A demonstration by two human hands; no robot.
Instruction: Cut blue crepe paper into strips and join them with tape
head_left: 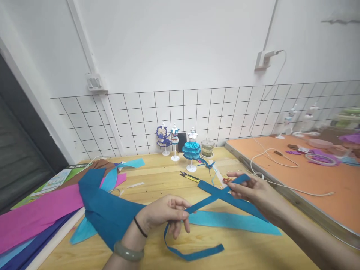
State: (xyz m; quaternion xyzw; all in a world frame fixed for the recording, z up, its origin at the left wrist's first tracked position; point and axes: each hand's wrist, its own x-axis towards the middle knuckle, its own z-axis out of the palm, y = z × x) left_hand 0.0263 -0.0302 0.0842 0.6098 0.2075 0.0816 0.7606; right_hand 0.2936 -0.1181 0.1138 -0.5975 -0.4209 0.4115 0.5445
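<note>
Hands, left hand (pixel 165 214), right hand (pixel 253 189), pinching unmarked blue paper strip (pixel 215 195)

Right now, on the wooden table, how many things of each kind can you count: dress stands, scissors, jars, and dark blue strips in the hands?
Dress stands: 3, at and
Scissors: 1
Jar: 1
Dark blue strip: 1, pinched by the left hand and the right hand
Total: 6

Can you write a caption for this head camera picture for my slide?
Two hands, left hand and right hand, hold a dark blue paper strip over a wooden table.
</note>
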